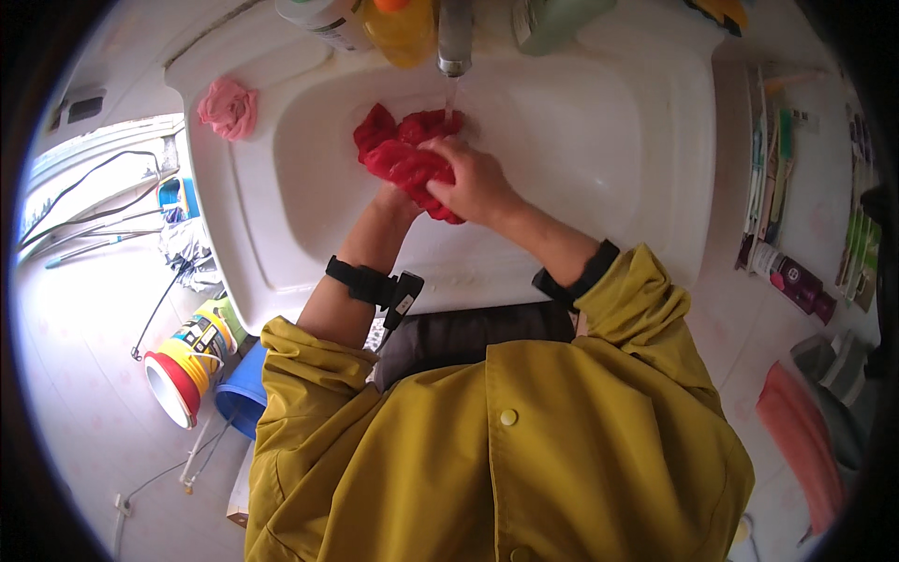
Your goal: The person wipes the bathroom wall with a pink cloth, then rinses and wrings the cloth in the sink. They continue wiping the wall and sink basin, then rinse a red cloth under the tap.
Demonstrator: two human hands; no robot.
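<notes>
A wet, bunched red cloth [405, 161] is between my hands over the white sink [581, 178]. Water runs in a thin stream from the metal faucet [455, 56] onto the cloth's far right part. My right hand [478, 183] grips the cloth from the right, fingers curled around it. Under the cloth, my left hand [401, 201] supports it; its fingers are mostly hidden by the red folds. Both wrists wear black straps, and a small black device sits on the left one.
A crumpled pink cloth [228, 109] lies on the sink's left rim. Bottles stand behind the basin, including a yellow one [403, 33]. Buckets [173, 384] are at lower left. On the right are a shelf with toothbrushes, a purple bottle [791, 278] and hanging towels [796, 431].
</notes>
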